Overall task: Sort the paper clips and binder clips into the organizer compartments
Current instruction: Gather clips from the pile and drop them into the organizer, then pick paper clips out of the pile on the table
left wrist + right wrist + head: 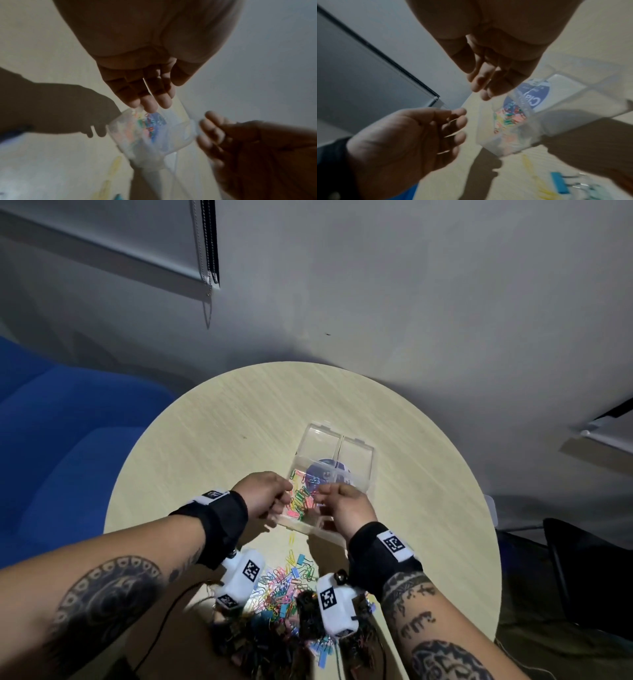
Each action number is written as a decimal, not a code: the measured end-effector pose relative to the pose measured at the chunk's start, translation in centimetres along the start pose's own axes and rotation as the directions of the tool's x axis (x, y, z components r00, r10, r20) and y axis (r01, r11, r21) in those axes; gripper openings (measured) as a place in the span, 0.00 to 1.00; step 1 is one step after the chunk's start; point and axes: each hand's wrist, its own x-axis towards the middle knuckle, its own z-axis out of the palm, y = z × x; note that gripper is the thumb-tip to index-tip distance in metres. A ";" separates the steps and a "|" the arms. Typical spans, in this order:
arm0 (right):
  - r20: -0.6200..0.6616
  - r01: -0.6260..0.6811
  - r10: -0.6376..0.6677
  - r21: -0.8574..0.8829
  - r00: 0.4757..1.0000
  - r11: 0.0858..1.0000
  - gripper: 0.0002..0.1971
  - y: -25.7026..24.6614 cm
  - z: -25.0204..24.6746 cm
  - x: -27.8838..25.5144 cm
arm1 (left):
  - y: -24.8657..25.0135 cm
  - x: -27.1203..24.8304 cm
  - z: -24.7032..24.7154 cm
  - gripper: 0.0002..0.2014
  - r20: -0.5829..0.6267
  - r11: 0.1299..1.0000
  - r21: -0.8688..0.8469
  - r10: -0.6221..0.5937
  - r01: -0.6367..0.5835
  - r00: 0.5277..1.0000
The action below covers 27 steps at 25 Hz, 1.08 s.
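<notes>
Hovering over organizer, both hands' fingers above paper clips

The organizer sits near the middle of the counter. Paper clips lie in its seven o'clock compartment. A clip heap lies at six o'clock, both hands between them, over the organizer's near edge.

**Round table, blue seat, blinds on the wall**

A round pale wood-grain table stands against a grey wall. Beyond the table's left edge sits a blue upholstered seat. A roller blind with hanging bead cords is on the wall past the far edge. A dark chair stands off the right edge.
</notes>
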 end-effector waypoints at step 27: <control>0.275 0.257 0.025 -0.923 0.961 0.286 0.13 10.4 3.6 1.4 | -11.2 -0.3 -6.0 0.12 0.101 0.069 0.992 0.121 -0.109 0.988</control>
